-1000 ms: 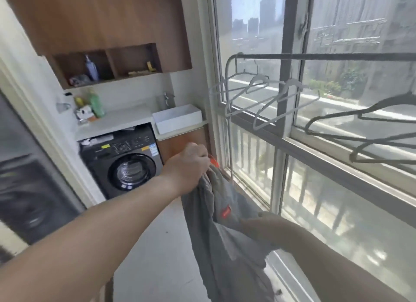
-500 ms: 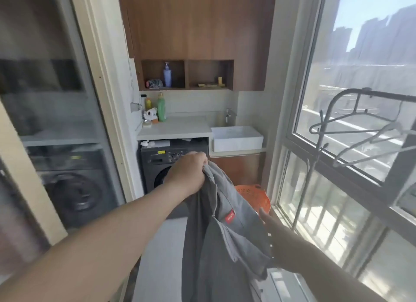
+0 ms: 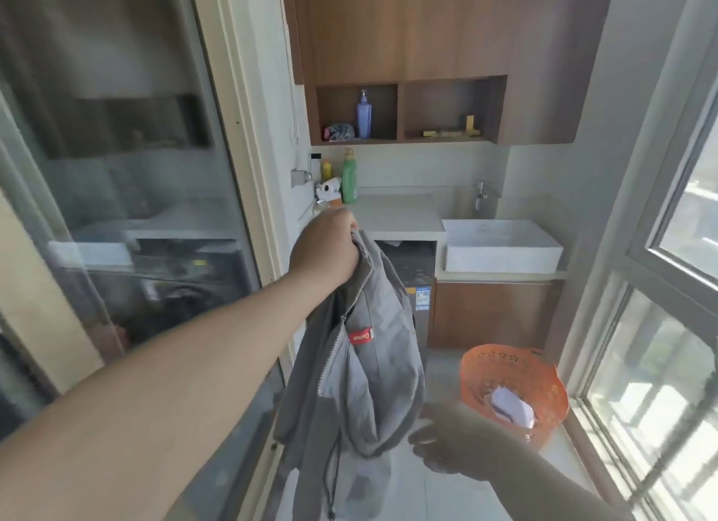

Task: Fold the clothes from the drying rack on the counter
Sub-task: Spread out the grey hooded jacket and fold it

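Observation:
A grey zip-up garment [image 3: 365, 365] with a small red label hangs in the air in front of me. My left hand [image 3: 324, 248] grips its top edge, arm stretched forward. My right hand [image 3: 450, 439] is blurred, low and just right of the garment's lower part, fingers spread and holding nothing. The white counter [image 3: 396, 215] lies straight ahead past the garment, over a dark washing machine [image 3: 417, 272]. The drying rack is out of view.
A white sink basin [image 3: 501, 246] sits right of the counter. Bottles stand at the counter's left back, with a green bottle [image 3: 349, 178] among them. An orange basket [image 3: 513, 388] stands on the floor by the window. A glass sliding door [image 3: 116, 209] is at left.
My view has swung left from the window and hangers toward the counter. My left hand kept the grey garment. My right hand came off the cloth and now hovers beside it.

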Demonstrator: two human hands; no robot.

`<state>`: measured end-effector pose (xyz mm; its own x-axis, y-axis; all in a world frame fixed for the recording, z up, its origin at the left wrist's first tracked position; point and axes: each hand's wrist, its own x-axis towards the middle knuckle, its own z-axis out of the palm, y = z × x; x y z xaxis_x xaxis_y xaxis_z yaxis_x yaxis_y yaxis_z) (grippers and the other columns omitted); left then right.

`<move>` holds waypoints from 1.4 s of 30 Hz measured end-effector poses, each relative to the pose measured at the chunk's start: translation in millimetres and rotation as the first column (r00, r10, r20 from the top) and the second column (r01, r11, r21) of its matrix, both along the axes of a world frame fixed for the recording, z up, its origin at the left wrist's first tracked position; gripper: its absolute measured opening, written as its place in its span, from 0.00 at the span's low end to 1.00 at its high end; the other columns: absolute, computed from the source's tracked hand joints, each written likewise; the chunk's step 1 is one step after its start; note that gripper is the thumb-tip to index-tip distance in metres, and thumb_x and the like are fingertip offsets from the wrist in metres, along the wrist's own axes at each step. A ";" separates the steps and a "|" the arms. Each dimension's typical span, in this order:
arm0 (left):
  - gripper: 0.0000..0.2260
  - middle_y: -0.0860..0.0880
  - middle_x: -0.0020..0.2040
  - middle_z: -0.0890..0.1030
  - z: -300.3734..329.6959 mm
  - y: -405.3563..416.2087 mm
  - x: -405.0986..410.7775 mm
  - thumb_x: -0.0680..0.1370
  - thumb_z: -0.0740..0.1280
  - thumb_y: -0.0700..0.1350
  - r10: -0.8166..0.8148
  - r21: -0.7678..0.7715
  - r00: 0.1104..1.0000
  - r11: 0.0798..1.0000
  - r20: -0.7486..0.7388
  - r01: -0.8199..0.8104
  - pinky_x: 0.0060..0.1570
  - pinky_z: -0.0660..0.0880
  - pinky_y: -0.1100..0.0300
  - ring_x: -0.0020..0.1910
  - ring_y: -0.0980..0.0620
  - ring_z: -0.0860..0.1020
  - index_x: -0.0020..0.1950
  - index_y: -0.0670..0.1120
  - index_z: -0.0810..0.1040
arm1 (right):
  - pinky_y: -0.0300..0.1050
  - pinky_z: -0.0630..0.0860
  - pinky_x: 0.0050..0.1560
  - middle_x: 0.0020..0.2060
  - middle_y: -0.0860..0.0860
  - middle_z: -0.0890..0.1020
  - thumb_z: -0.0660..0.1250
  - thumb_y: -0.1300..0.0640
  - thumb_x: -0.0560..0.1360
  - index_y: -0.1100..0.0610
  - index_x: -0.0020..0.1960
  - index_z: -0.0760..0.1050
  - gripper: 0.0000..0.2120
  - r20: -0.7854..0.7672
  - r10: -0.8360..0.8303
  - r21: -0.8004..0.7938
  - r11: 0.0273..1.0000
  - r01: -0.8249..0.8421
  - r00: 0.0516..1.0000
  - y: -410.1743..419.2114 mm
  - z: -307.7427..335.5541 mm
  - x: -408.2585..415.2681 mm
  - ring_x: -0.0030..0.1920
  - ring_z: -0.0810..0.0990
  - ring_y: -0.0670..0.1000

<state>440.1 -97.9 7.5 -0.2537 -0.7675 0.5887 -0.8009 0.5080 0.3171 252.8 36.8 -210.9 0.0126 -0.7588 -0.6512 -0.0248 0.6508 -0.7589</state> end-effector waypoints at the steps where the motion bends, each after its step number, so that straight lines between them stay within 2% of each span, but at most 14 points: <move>1: 0.09 0.50 0.48 0.73 2.4 -17.6 -6.5 0.77 0.57 0.35 0.035 -0.019 0.999 0.999 0.003 -0.035 0.43 0.67 0.56 0.46 0.48 0.72 0.47 0.46 0.74 | 0.45 0.77 0.39 0.46 0.58 0.82 0.69 0.44 0.66 0.59 0.65 0.75 0.32 0.009 0.036 0.008 0.999 -0.036 0.999 -19.1 0.9 -1.7 0.38 0.82 0.56; 5: 0.10 0.47 0.53 0.77 24.1 -85.2 -32.6 0.78 0.58 0.37 0.169 -0.025 0.986 0.985 0.005 -0.168 0.45 0.70 0.55 0.47 0.48 0.73 0.52 0.46 0.77 | 0.51 0.78 0.51 0.49 0.58 0.86 0.64 0.33 0.74 0.59 0.66 0.75 0.34 0.076 0.177 0.058 0.982 -0.182 0.981 -106.0 9.0 -16.5 0.47 0.86 0.59; 7: 0.08 0.46 0.52 0.78 36.3 -124.7 -51.7 0.76 0.58 0.36 0.208 -0.021 0.976 0.978 0.060 -0.207 0.42 0.68 0.55 0.46 0.46 0.74 0.46 0.46 0.75 | 0.53 0.78 0.56 0.52 0.57 0.86 0.59 0.33 0.77 0.59 0.66 0.78 0.33 0.148 0.243 0.032 0.968 -0.250 0.959 -148.0 19.4 -31.7 0.52 0.86 0.58; 9: 0.07 0.46 0.49 0.77 44.8 -157.1 -64.8 0.75 0.58 0.35 0.229 -0.031 0.970 0.973 0.078 -0.227 0.39 0.65 0.55 0.44 0.45 0.74 0.41 0.46 0.71 | 0.56 0.78 0.61 0.55 0.56 0.86 0.57 0.37 0.80 0.55 0.61 0.83 0.26 0.226 0.232 -0.058 0.973 -0.224 0.946 -188.3 34.4 -46.7 0.57 0.85 0.58; 12: 0.09 0.45 0.53 0.77 47.1 -198.7 -75.2 0.75 0.58 0.35 0.241 -0.026 0.967 0.970 0.078 -0.240 0.42 0.66 0.56 0.48 0.44 0.74 0.48 0.44 0.76 | 0.64 0.74 0.67 0.63 0.56 0.83 0.61 0.42 0.80 0.51 0.61 0.83 0.19 0.356 0.158 -0.136 0.984 -0.116 0.921 -250.1 43.4 -73.9 0.64 0.81 0.60; 15: 0.09 0.44 0.53 0.75 39.4 -230.5 -71.9 0.75 0.59 0.34 0.254 0.053 0.958 0.963 0.129 -0.263 0.43 0.65 0.56 0.50 0.44 0.73 0.48 0.46 0.73 | 0.65 0.73 0.68 0.65 0.56 0.81 0.62 0.46 0.79 0.53 0.68 0.79 0.22 0.521 0.066 -0.138 0.990 0.007 0.851 -294.8 54.3 -98.4 0.66 0.79 0.62; 20: 0.13 0.49 0.50 0.71 34.4 -317.8 -70.5 0.74 0.58 0.31 0.253 0.075 0.965 0.963 0.062 -0.258 0.42 0.64 0.56 0.50 0.47 0.71 0.50 0.48 0.70 | 0.67 0.69 0.70 0.69 0.62 0.77 0.61 0.66 0.76 0.60 0.74 0.71 0.26 0.548 0.063 -0.350 0.923 0.160 0.834 -401.2 74.0 -143.2 0.68 0.76 0.66; 24: 0.20 0.48 0.57 0.75 23.1 -402.9 -60.4 0.73 0.59 0.31 0.156 0.109 0.987 0.981 0.035 -0.159 0.51 0.74 0.50 0.54 0.46 0.74 0.62 0.47 0.70 | 0.59 0.80 0.55 0.62 0.63 0.81 0.62 0.72 0.78 0.59 0.69 0.74 0.22 0.416 -0.057 -0.529 0.797 0.293 0.908 -480.9 110.4 -173.0 0.59 0.83 0.63; 26: 0.23 0.46 0.61 0.75 17.4 -449.4 -55.3 0.74 0.61 0.33 0.089 0.097 0.982 0.990 0.165 -0.106 0.55 0.75 0.47 0.58 0.43 0.76 0.67 0.48 0.70 | 0.59 0.81 0.55 0.60 0.63 0.83 0.64 0.72 0.78 0.58 0.67 0.75 0.20 0.326 -0.114 -0.600 0.742 0.299 0.939 -513.6 135.5 -193.8 0.58 0.83 0.63; 30: 0.22 0.45 0.61 0.74 17.1 -533.1 -56.9 0.77 0.65 0.37 -0.003 0.058 0.876 0.998 0.483 -0.029 0.50 0.77 0.47 0.56 0.43 0.77 0.70 0.49 0.69 | 0.68 0.78 0.58 0.59 0.65 0.81 0.66 0.73 0.76 0.56 0.65 0.77 0.21 0.048 -0.270 -0.730 0.648 0.218 0.962 -580.3 191.4 -228.4 0.59 0.81 0.69; 33: 0.32 0.46 0.62 0.73 24.7 -590.1 -69.1 0.77 0.65 0.37 -0.047 0.007 0.858 0.999 0.511 0.051 0.52 0.75 0.51 0.60 0.43 0.74 0.79 0.54 0.61 | 0.53 0.84 0.47 0.55 0.58 0.84 0.65 0.72 0.75 0.48 0.66 0.76 0.27 -0.191 -0.442 -0.812 0.573 0.112 0.877 -622.0 232.1 -237.7 0.51 0.84 0.59; 36: 0.37 0.45 0.65 0.73 30.6 -631.2 -86.7 0.77 0.64 0.35 -0.051 -0.005 0.871 0.998 0.489 0.061 0.55 0.73 0.49 0.65 0.42 0.70 0.82 0.54 0.55 | 0.39 0.76 0.41 0.52 0.46 0.82 0.64 0.68 0.75 0.46 0.70 0.74 0.28 -0.392 -0.582 -0.833 0.553 -0.007 0.713 -659.4 253.9 -242.9 0.50 0.81 0.51; 39: 0.35 0.43 0.61 0.74 32.1 -681.3 -106.4 0.75 0.61 0.30 -0.061 -0.059 0.857 0.993 0.511 0.106 0.54 0.74 0.49 0.61 0.42 0.70 0.81 0.50 0.59 | 0.42 0.71 0.50 0.54 0.47 0.79 0.62 0.65 0.75 0.49 0.74 0.71 0.29 -0.498 -0.657 -0.829 0.553 -0.088 0.566 -704.8 263.3 -261.1 0.54 0.77 0.53; 42: 0.34 0.42 0.59 0.75 34.3 -727.9 -126.1 0.74 0.60 0.28 -0.041 -0.120 0.841 0.985 0.540 0.125 0.55 0.75 0.46 0.59 0.41 0.71 0.79 0.48 0.63 | 0.45 0.69 0.49 0.47 0.51 0.79 0.61 0.66 0.75 0.52 0.69 0.76 0.25 -0.549 -0.690 -0.822 0.546 -0.158 0.472 -748.6 267.8 -281.3 0.50 0.77 0.57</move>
<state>314.1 -825.7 41.8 -0.6192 -0.6465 0.4458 -0.7770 0.5863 -0.2290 -28.5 -711.8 56.9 -0.4387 -0.7326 0.5204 -0.7730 0.0124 -0.6343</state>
